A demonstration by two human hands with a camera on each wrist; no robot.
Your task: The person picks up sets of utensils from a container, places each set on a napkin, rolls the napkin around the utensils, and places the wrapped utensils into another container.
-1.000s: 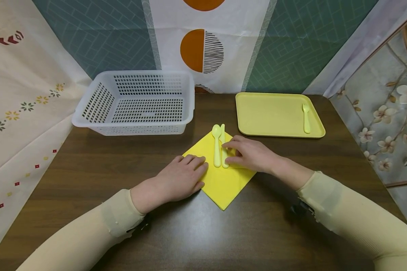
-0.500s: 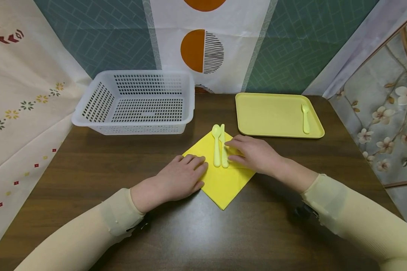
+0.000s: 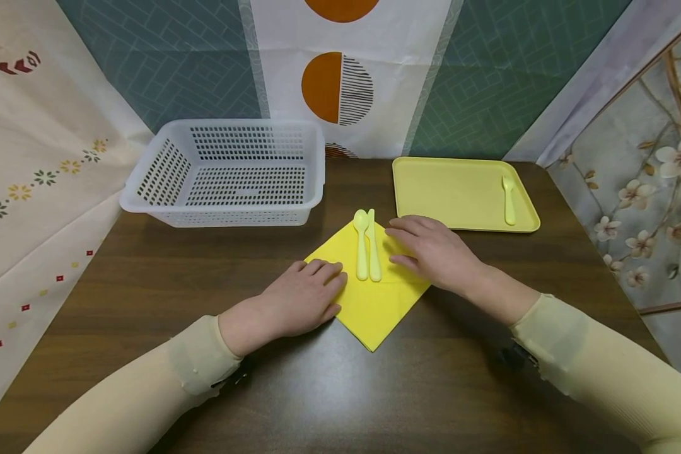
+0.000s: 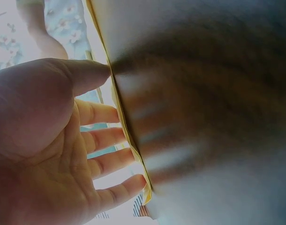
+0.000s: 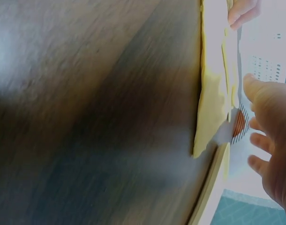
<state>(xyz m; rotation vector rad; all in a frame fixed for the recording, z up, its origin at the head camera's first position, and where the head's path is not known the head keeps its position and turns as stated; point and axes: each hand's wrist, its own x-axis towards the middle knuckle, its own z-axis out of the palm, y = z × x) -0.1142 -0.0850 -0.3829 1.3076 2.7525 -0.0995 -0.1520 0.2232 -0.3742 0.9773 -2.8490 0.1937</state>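
Observation:
In the head view a folded yellow napkin lies turned cornerwise on the table. A pale yellow spoon and a knife lie side by side on it, handles toward me. My left hand rests its fingertips on the napkin's left edge; the left wrist view shows the spread fingers touching that edge. Over the napkin's right corner hovers my right hand, holding nothing. Its relaxed fingers are apart from the knife. In the right wrist view a gap shows between that hand and the napkin.
A white perforated basket stands at the back left of the dark wooden table. A yellow tray sits at the back right, with a pale yellow fork near its right side. Patterned cloths hang behind and beside the table.
My right hand has drawn off the knife, moving right and a little away from me, its fingers loosening. The left hand, spoon and napkin have stayed in place.

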